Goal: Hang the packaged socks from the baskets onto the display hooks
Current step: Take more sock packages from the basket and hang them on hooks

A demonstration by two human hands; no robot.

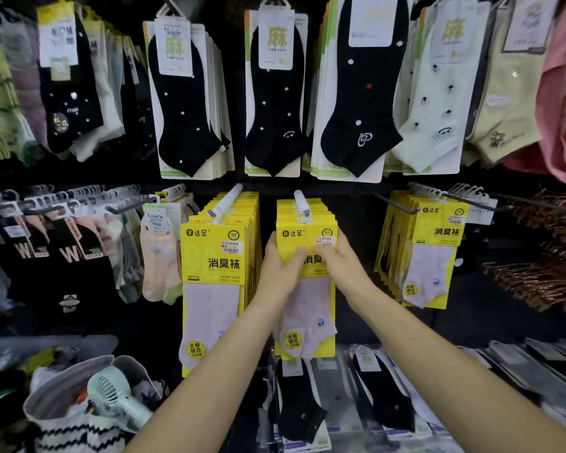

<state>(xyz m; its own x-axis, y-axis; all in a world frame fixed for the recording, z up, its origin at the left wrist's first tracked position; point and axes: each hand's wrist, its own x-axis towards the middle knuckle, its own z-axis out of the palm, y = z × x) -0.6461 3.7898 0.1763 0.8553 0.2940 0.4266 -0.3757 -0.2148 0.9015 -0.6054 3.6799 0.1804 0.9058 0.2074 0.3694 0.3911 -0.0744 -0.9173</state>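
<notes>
At centre of frame, pack [307, 308] held upright against front of yellow stack on middle hook [300, 201]. Left hand [280, 269] and right hand [340, 261] set close together, both clamped on pack's header, thumbs laid across its face. Pack's long axis vertical; hanger tab at top, straight above hands, at hook tip. Hook points out toward viewer, so push back along it judged needed. Whether tab is fully threaded cannot be told. Neither hand clearly nearer. Basket [62, 429] noted lower left of frame.
</notes>
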